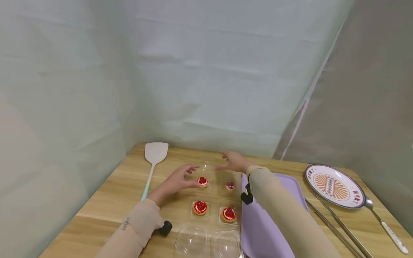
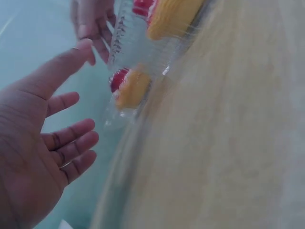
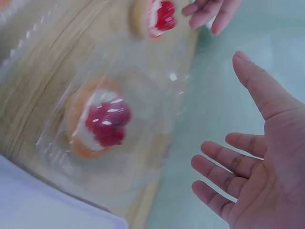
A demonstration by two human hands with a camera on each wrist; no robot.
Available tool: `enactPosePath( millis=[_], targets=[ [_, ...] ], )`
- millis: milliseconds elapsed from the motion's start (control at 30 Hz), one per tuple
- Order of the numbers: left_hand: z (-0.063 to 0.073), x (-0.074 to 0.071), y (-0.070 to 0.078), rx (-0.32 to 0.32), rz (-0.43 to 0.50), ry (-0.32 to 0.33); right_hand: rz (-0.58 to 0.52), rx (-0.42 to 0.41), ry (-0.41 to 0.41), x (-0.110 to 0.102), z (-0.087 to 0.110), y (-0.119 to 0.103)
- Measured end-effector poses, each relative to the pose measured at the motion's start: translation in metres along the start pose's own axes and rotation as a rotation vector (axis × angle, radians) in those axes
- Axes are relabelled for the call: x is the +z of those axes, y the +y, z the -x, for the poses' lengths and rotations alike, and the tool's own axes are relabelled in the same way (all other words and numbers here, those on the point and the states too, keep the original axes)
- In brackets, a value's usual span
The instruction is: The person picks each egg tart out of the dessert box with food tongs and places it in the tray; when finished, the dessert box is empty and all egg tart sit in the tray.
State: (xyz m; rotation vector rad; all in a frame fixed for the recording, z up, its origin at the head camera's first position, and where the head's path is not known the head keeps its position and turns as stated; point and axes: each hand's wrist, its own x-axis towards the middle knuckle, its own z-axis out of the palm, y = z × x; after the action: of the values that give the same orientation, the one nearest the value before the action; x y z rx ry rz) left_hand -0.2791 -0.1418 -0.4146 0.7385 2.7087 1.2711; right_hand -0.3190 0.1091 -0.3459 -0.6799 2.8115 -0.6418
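Note:
Several red-topped fruit tarts sit in clear plastic boxes in the head view. My left hand (image 1: 178, 180) is beside the back left tart (image 1: 202, 182), thumb near its box, fingers spread and relaxed. Behind that tart a clear lid (image 1: 206, 167) stands raised. Over the back right tart (image 1: 229, 185) lies clear plastic, seen as a lid (image 3: 143, 90) in the right wrist view. My right hand (image 1: 235, 162) is just behind this box, fingers apart, holding nothing. Closer to me are a front left tart (image 1: 200, 208) and a front right tart (image 1: 228, 214), their clear lids (image 1: 191, 239) folded towards me.
A lilac tray (image 1: 271, 229) lies right of the boxes, under my right forearm. Farther right are a patterned plate (image 1: 311, 173), metal tongs (image 1: 335, 229) and a spoon (image 1: 392, 234). On the left lies a white spatula (image 1: 156, 152). A pale curtain (image 1: 206, 89) hangs behind the table.

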Motion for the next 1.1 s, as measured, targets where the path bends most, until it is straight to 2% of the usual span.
enactPosePath(
  millis=[167, 333, 533, 667, 767, 900, 1000, 1100],
  targets=[
    [-0.001, -0.012, 0.011, 0.048, -0.051, -0.013, -0.062, -0.021, 0.01, -0.01, 0.004, -0.013],
    [-0.005, -0.017, 0.026, 0.1, -0.141, -0.024, -0.07, -0.053, 0.013, -0.021, 0.012, -0.021],
    [-0.018, -0.017, 0.045, 0.207, -0.263, -0.023, -0.083, -0.082, 0.027, -0.029, 0.028, -0.023],
    [-0.027, -0.014, 0.053, 0.232, -0.316, -0.058, -0.108, -0.087, 0.032, -0.032, 0.04, -0.021],
    [-0.033, -0.012, 0.055, 0.241, -0.334, -0.089, -0.12, -0.085, 0.056, -0.032, 0.048, -0.018],
    [-0.038, -0.007, 0.05, 0.252, -0.37, -0.141, -0.156, -0.063, 0.089, -0.028, 0.057, -0.011],
    [-0.041, -0.002, 0.046, 0.233, -0.366, -0.179, -0.168, -0.058, 0.112, -0.022, 0.062, -0.003],
    [-0.044, 0.002, 0.044, 0.204, -0.353, -0.201, -0.134, -0.074, 0.137, -0.013, 0.063, 0.003]
  ],
)
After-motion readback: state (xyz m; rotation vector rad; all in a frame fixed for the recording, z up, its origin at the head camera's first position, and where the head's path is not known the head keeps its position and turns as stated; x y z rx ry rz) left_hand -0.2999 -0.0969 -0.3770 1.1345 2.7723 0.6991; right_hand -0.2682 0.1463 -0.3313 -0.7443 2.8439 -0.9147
